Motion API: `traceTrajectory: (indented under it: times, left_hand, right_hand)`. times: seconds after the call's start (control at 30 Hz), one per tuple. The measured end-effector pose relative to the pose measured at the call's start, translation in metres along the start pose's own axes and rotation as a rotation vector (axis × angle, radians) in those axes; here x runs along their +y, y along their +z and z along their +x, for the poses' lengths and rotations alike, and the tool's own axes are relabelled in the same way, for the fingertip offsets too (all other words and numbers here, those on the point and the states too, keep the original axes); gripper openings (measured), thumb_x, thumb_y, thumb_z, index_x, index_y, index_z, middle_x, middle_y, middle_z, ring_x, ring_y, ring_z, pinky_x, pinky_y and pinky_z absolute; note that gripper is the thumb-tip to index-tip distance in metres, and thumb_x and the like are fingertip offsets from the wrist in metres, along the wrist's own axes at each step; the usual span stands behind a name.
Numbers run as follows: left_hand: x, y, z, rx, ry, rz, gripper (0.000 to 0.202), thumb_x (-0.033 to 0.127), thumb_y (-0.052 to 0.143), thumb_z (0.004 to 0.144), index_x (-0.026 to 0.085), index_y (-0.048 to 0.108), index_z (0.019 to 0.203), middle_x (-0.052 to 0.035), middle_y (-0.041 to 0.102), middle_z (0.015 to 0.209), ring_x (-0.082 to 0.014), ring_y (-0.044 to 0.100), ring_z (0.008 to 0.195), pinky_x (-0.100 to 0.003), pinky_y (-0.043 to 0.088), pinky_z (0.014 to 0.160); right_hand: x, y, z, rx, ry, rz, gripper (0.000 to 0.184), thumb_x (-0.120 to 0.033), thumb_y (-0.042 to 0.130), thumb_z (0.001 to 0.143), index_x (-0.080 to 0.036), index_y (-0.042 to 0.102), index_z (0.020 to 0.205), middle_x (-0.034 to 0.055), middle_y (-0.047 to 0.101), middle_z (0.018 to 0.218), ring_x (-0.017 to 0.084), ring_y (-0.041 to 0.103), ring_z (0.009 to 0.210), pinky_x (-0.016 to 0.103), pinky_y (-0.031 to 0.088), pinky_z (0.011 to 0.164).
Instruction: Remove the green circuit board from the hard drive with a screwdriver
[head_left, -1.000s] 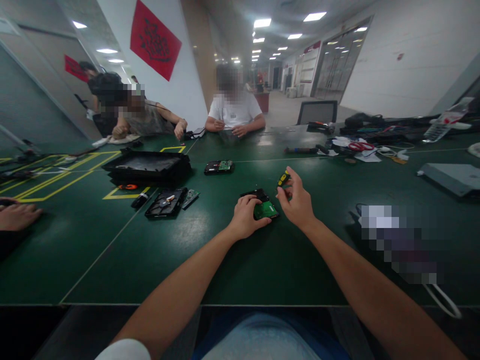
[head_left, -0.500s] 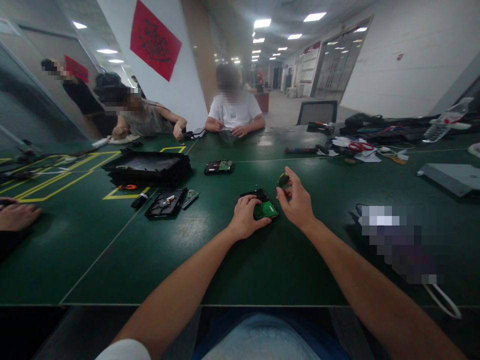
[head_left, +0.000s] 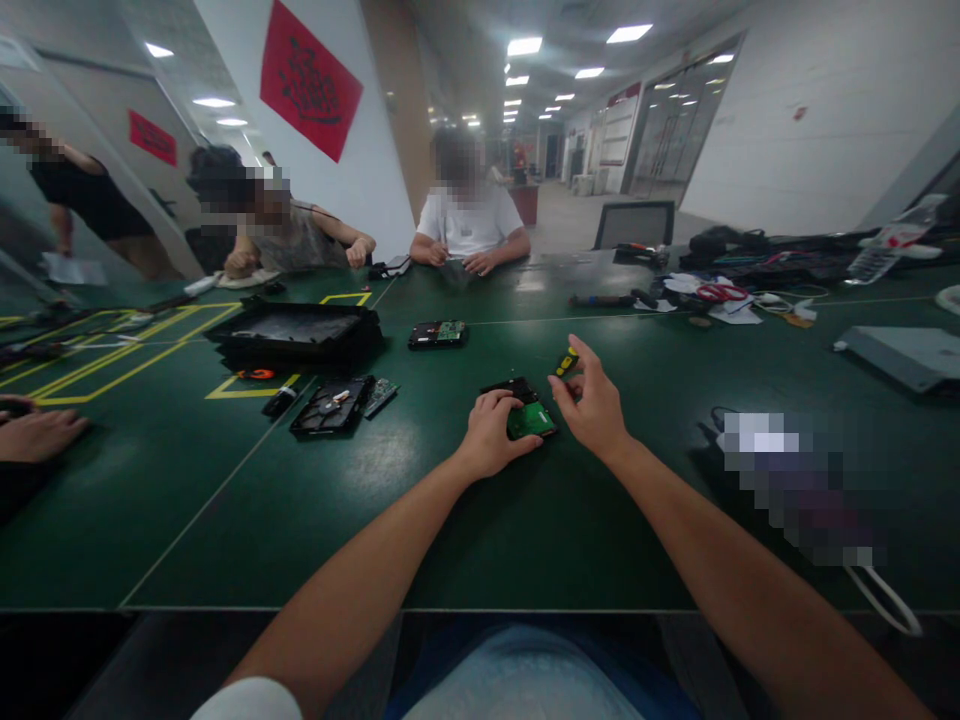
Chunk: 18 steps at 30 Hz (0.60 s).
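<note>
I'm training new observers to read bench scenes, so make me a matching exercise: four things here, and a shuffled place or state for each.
Column one
1. Left hand
2. Right hand
3. Red-handled scissors
4. Black tray

Column two
A. Lying among white papers
B. Holding a yellow-and-black tool
C. Standing to the left of both hands
D. Fingers and thumb on the green-boarded part

Pairs: 1-D, 2-B, 3-A, 4-C

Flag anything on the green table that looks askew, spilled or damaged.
No spill or damage stands out. The clear bottle at the far right looks tilted, though lens distortion may explain that. Red scissors lie untidily among white paper scraps.
</note>
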<state>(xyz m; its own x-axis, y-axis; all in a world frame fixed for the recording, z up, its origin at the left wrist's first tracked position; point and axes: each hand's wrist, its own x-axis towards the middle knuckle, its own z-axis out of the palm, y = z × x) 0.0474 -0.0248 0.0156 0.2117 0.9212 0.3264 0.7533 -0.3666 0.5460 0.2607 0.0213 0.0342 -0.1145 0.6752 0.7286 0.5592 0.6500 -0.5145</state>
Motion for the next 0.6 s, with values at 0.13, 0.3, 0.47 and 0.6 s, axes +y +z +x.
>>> traceTrajectory:
  times: [0.13, 0.3, 0.47, 0.6]
  left_hand:
    - [0.0012, -0.001, -0.0001, -0.007, -0.003, 0.003, 0.057, 0.049, 0.087, 0.079, 0.023, 0.067, 0.126, -0.0131, 0.058, 0.144, -0.0373, 0.049, 0.14, -0.056, 0.044, 0.117]
    - [0.0004, -0.0004, -0.0001, -0.004, 0.003, 0.008, 0.059, 0.05, 0.087, 0.079, 0.022, 0.066, 0.127, -0.0131, 0.058, 0.145, -0.0367, 0.049, 0.14, -0.056, 0.043, 0.118]
    - [-0.0014, 0.0004, 0.0002, -0.006, 0.008, 0.012, 0.059, 0.051, 0.086, 0.079, 0.022, 0.066, 0.127, -0.0133, 0.058, 0.145, -0.0364, 0.049, 0.14, -0.056, 0.043, 0.118]
    - [-0.0022, 0.0012, 0.0, -0.005, 0.006, 0.013, 0.06, 0.051, 0.086, 0.079, 0.022, 0.066, 0.128, -0.013, 0.057, 0.145, -0.0365, 0.048, 0.14, -0.056, 0.043, 0.118]
  right_hand:
    - [-0.0012, -0.0006, 0.0004, -0.001, -0.01, -0.011, 0.068, -0.038, 0.062, 0.101, -0.032, 0.036, 0.163, 0.0123, 0.069, 0.133, 0.02, 0.072, 0.071, 0.044, 0.066, 0.078]
    - [-0.0018, -0.0009, 0.0003, -0.019, 0.027, 0.016, 0.073, -0.033, 0.058, 0.102, -0.03, 0.025, 0.167, 0.0113, 0.071, 0.124, 0.02, 0.073, 0.071, 0.044, 0.066, 0.079]
    - [-0.0036, -0.0024, 0.0011, -0.018, -0.002, 0.006, 0.069, -0.038, 0.06, 0.102, -0.034, 0.033, 0.165, 0.009, 0.071, 0.12, 0.02, 0.071, 0.071, 0.042, 0.065, 0.075]
    - [-0.0041, -0.0027, 0.001, -0.036, 0.003, -0.004, 0.07, -0.039, 0.06, 0.102, -0.034, 0.032, 0.166, 0.0083, 0.072, 0.12, 0.02, 0.071, 0.07, 0.041, 0.065, 0.074]
